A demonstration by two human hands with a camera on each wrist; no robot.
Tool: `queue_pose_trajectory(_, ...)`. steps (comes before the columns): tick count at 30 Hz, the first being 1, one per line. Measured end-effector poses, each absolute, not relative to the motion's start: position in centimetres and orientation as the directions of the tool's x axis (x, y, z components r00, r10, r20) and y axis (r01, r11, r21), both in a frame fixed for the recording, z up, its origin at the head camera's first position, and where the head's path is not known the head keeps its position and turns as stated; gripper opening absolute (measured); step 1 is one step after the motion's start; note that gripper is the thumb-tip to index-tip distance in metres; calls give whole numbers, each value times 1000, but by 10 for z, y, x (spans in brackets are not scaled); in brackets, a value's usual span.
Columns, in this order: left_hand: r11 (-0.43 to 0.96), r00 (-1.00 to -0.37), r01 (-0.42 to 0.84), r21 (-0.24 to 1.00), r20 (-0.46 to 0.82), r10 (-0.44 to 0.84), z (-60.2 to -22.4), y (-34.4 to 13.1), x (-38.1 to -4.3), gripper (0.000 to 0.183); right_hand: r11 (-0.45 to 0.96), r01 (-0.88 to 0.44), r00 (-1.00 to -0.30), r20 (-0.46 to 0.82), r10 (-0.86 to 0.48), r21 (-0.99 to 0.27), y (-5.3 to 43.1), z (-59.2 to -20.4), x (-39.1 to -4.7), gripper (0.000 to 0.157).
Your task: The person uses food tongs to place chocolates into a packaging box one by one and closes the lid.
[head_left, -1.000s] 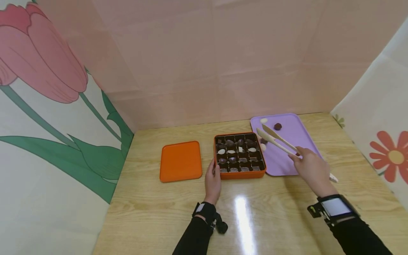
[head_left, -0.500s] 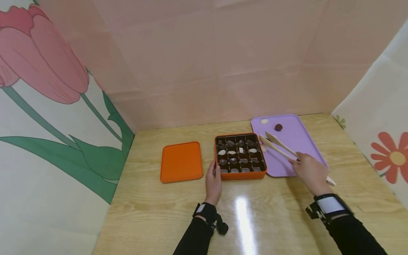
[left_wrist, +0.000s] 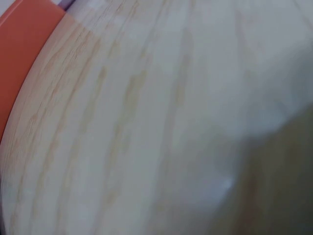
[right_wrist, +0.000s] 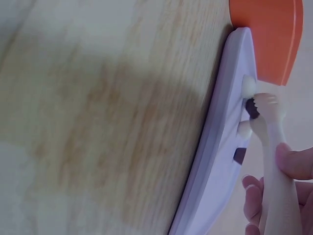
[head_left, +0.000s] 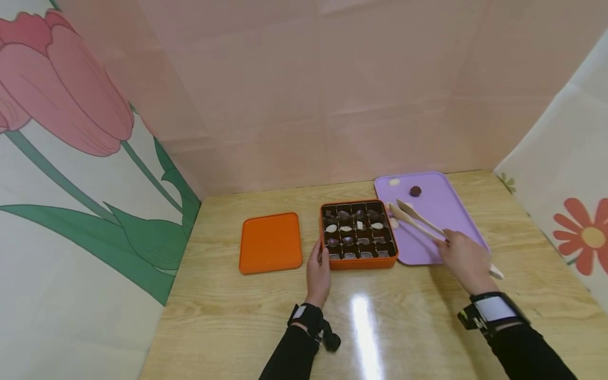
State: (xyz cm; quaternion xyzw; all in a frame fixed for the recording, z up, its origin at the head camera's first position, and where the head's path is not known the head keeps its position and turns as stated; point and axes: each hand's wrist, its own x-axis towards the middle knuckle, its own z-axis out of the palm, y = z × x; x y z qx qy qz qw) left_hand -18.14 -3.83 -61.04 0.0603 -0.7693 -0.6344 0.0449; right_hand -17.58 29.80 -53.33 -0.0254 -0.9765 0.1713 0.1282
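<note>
The left hand [head_left: 318, 277] rests straight fingers along the left side of the orange box [head_left: 363, 264], near the middle of the tabletop's [head_left: 214, 327] far edge. Only the head view shows the orange lid [head_left: 271, 243], left of it. The right hand [head_left: 465, 264] grips pale tongs [head_left: 402, 215] over the purple tray [head_left: 442, 198], near the far right corner; the right wrist view alone reveals their toothed tip against a dark chocolate [right_wrist: 251, 108] between two white chocolates [right_wrist: 248, 86].

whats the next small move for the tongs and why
Probably a gentle squeeze of the pale beige tongs by the right hand: their tips look apart, right at a small dark brown chocolate, while the front compartments of the square orange box appear unfilled.
</note>
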Motion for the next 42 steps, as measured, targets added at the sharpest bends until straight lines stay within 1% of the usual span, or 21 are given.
queue_pose_trajectory(2,188,-989,-26,982,2,-145,-611,-38,-181,56,937,19,-966,236,107,-348,301,-533,-172,38)
queue_pose_trajectory(5,193,-990,-13,981,14,-141,-610,-38,-182,53,932,47,-964,228,137,-359,303,-529,-165,45)
queue_pose_trajectory(10,205,-989,-19,978,11,-147,-608,-39,-184,52,926,25,-956,263,133,-376,294,-517,-150,49)
queue_pose_trajectory(14,208,-989,-22,978,8,-146,-606,-39,-184,56,924,-29,-944,313,100,-381,279,-507,-136,46)
queue_pose_trajectory(17,202,-989,-26,979,4,-146,-606,-39,-184,56,925,-80,-938,342,57,-372,265,-505,-127,43)
queue_pose_trajectory(20,202,-989,-35,979,-5,-147,-606,-39,-184,55,928,-122,-943,334,3,-351,254,-507,-121,42)
queue_pose_trajectory(23,202,-989,-38,979,-8,-144,-607,-38,-184,55,932,-141,-954,298,-37,-335,245,-510,-118,42)
queue_pose_trajectory(27,202,-990,-33,979,-4,-142,-607,-38,-183,56,935,-149,-962,267,-61,-323,237,-514,-117,41)
queue_pose_trajectory(37,206,-989,-22,978,9,-145,-609,-38,-182,59,935,-190,-951,291,-101,-298,230,-520,-122,39)
queue_pose_trajectory(42,207,-990,-18,978,12,-142,-610,-39,-182,56,932,-195,-952,287,-105,-305,227,-521,-125,39)
